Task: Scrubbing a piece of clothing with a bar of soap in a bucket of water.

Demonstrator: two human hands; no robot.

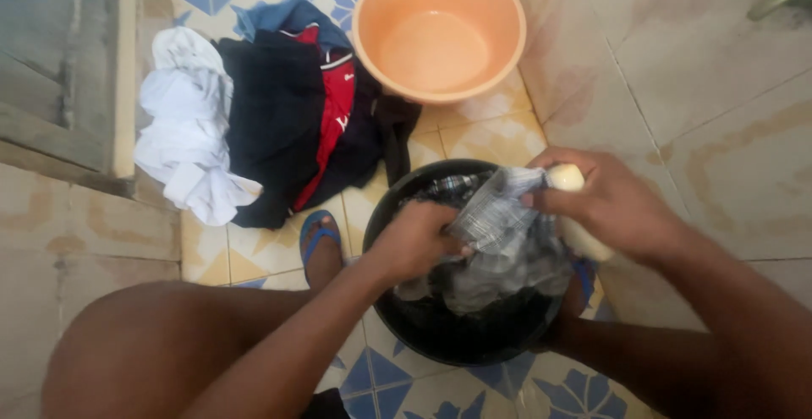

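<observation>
Single head-worn view, looking steeply down and slightly forward over the person's knees. Close range: black basin (461, 334) fills lower centre, orange basin (438, 30) at the top, tiled floor (719, 89) around.

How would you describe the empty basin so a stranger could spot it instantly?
Start at the heap of clothes on the tiled floor. Just right of it stands the orange basin, round and plastic. Unlike the black basin under the hands, it holds no laundry.

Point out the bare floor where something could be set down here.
Bare tiles lie right of the orange basin, beyond the right hand. Crowded: the clothes pile fills the floor left of the basin; the left hand and wet cloth fill the black basin.
</observation>
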